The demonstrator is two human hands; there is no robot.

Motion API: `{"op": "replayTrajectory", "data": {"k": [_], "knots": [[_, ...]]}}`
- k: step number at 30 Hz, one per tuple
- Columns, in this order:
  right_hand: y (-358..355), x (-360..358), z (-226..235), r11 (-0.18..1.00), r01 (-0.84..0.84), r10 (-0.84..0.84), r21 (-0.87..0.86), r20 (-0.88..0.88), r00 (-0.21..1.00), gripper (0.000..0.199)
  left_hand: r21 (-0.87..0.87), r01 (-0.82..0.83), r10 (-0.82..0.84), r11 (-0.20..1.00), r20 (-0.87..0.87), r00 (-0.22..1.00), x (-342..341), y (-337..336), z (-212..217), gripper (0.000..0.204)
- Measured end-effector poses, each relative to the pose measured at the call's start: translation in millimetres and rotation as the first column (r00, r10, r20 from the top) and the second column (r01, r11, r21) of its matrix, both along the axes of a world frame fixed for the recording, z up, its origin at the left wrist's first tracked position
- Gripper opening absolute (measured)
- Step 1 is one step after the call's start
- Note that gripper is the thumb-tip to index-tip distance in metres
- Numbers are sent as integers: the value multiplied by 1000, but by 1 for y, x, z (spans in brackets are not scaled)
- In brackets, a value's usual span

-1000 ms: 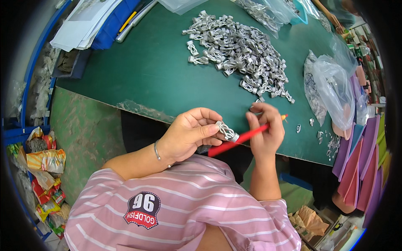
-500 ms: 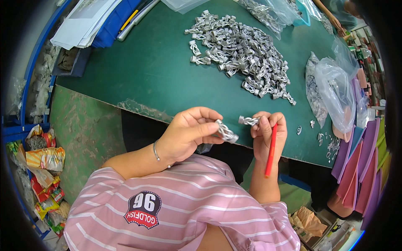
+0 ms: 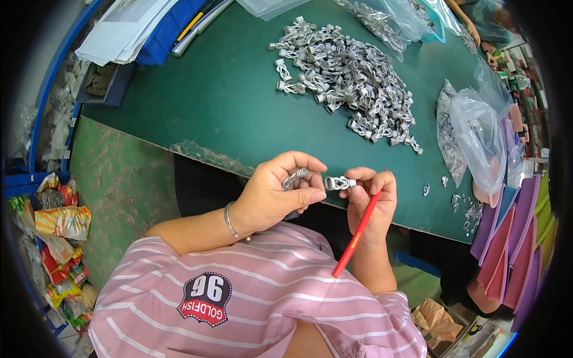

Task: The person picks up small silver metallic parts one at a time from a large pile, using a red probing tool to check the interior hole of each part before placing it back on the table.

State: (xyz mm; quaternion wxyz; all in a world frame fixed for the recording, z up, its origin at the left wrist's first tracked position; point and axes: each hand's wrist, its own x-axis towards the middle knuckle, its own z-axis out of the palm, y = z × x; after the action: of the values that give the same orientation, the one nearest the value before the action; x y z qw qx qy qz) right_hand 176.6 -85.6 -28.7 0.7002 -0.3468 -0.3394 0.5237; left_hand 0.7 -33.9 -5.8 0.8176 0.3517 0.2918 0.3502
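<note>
My left hand (image 3: 279,194) is cupped near the table's front edge and holds a small silver wire clip (image 3: 295,177) between thumb and fingers. My right hand (image 3: 371,200) sits just to its right, pinching another silver wire clip (image 3: 339,182) at its fingertips while also gripping a red stick (image 3: 357,234) that points down toward my lap. The two clips are a little apart. A big heap of the same silver clips (image 3: 346,77) lies on the green table (image 3: 227,95) beyond my hands.
Clear plastic bags (image 3: 477,128) with more metal parts lie at the right, with a few loose clips (image 3: 444,182) near them. Coloured foam sheets (image 3: 516,238) stack at the far right. Papers and a blue tray (image 3: 143,30) sit at the back left. Another person's arm (image 3: 471,24) is top right.
My right hand swung the red stick from lying level to hanging downward. The two clips, first together at my fingers, are now held apart, one in each hand.
</note>
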Motion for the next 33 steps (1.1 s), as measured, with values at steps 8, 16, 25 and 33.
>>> {"op": "replayTrajectory", "data": {"k": [8,16,25,33], "knots": [[-1,-7,9,991,-40,47,-130,55,997,21,359,-33,95,933,-156,983,1,-1,-13,17],[7,-12,12,960,274,-229,-60,398,888,11,256,42,39,966,-302,952,-1,0,-7,15],[1,-12,7,937,136,-274,323,433,859,11,257,52,36,965,-325,945,1,2,-8,14],[8,-18,10,957,28,-209,289,618,758,12,411,2,136,912,-306,942,4,2,-16,13]]}}
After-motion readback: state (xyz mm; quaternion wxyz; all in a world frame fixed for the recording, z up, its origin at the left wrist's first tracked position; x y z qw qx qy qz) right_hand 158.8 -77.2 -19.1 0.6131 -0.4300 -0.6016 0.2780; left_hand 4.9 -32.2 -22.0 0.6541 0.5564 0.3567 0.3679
